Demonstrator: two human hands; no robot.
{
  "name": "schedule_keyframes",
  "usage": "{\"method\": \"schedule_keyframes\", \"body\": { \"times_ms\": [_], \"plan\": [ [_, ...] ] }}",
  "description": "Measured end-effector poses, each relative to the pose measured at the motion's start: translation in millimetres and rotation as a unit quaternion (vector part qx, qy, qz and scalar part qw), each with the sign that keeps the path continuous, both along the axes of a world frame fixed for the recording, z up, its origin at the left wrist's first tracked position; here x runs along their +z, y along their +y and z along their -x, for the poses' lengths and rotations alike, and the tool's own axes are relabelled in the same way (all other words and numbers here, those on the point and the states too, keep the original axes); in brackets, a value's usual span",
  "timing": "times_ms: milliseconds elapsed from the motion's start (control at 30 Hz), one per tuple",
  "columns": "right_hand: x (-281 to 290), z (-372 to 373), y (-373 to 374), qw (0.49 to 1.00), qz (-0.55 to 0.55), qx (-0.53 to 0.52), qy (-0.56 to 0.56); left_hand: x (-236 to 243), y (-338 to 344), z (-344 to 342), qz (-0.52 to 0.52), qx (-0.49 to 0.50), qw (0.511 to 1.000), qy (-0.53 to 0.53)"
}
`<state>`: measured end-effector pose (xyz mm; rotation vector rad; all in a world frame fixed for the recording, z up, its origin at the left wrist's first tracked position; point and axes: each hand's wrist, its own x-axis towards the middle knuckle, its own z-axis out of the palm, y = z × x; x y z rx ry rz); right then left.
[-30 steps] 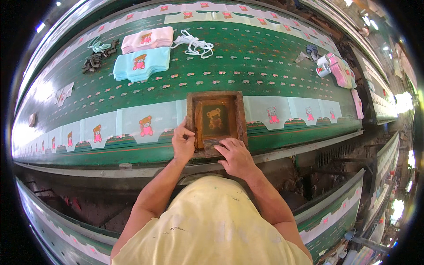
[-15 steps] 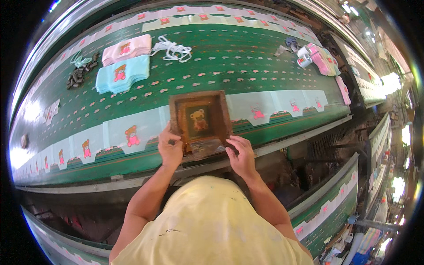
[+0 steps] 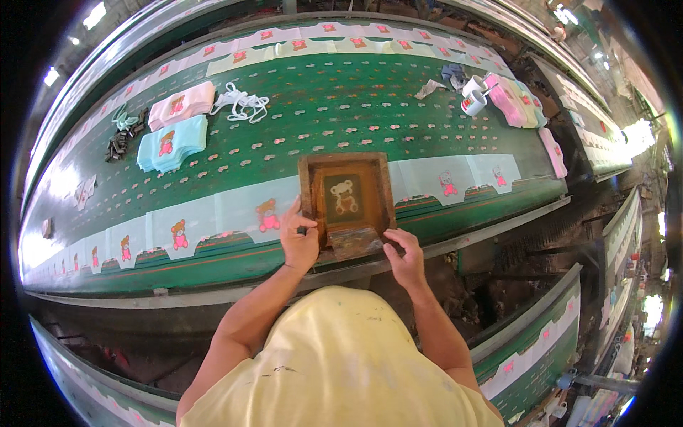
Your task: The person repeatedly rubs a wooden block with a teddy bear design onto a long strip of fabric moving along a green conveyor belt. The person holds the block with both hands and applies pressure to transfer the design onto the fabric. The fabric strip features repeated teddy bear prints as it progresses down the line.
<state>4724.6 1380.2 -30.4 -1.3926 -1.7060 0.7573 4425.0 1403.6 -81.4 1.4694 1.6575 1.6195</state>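
Note:
A stained wooden screen frame (image 3: 384,185) with a pale bear stencil (image 3: 343,196) sits over the near row of pale blue cut pieces (image 3: 420,171). My left hand (image 3: 299,235) grips its left side, fingers closed round the edge. My right hand (image 3: 404,252) pinches the lower right corner. A shiny, stained strip (image 3: 354,242) lies along the frame's lower part; I cannot make out what it is. Directly left of the frame is a printed pink-and-brown bear (image 3: 267,215); fainter bears (image 3: 447,183) show to its right.
On the long green table (image 3: 284,99) are stacked blue pieces (image 3: 172,146), pink pieces (image 3: 186,103), white cords (image 3: 242,105), dark small items (image 3: 121,142), white containers (image 3: 472,102) and pastel cloth (image 3: 514,99). A metal rail (image 3: 484,228) runs along the near edge.
The frame has moved right along the row, uncovering another printed bear on its left. My right hand has shifted from the frame's lower middle to its right corner. The view has moved slightly.

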Motion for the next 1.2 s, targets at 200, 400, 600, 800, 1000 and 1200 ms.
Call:
{"method": "schedule_keyframes", "body": {
  "times_ms": [200, 400, 600, 800, 1000, 1200],
  "plan": [
    [1, -66, 20, 0.999, -0.005, 0.041, 0.003, -21, 16, -52, 0.000, 0.010, 0.996, -0.087],
    [3, -87, 36, 0.995, -0.046, 0.084, -0.017, -20, 20, -66, 0.034, 0.001, 0.986, -0.161],
    [22, -71, 47, 0.957, -0.143, 0.231, -0.102, -21, 20, -70, 0.079, 0.001, 0.968, -0.239],
    [15, -64, 65, 0.922, -0.170, 0.310, -0.160, -26, 22, -68, 0.096, -0.005, 0.980, -0.174],
    [31, -47, 86, 0.915, -0.196, 0.314, -0.163, -13, 18, -70, 0.105, -0.008, 0.974, -0.203],
    [35, -37, 95, 0.901, -0.144, 0.340, -0.225, -21, 22, -68, 0.088, -0.008, 0.980, -0.179]
  ]
}}
